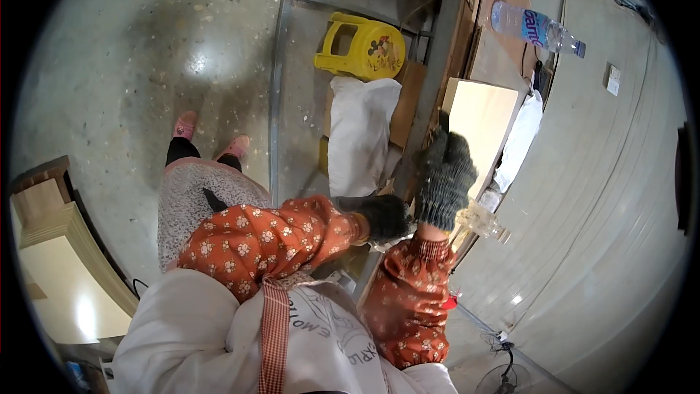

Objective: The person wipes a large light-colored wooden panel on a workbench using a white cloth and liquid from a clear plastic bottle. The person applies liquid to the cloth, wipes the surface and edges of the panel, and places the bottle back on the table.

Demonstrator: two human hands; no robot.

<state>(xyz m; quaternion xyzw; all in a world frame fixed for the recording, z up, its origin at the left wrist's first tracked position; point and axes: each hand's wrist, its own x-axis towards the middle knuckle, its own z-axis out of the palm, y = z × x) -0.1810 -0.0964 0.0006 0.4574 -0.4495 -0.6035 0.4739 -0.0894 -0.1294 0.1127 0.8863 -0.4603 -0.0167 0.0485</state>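
One stack of pale boards (69, 277) stands at far left. Then come one white sack (359, 131), its contents hidden, and one yellow stool (361, 47). Two gloved hands, the left hand (383, 217) and the right hand (445, 179), are at the worktop's (502, 58) left edge; whether their fingers grip, I cannot tell. One pale board (483, 113) lies beside the right hand. Near the right edge are two bottles, one clear bottle (481, 222) and one labelled bottle (536, 29), contents unclear.
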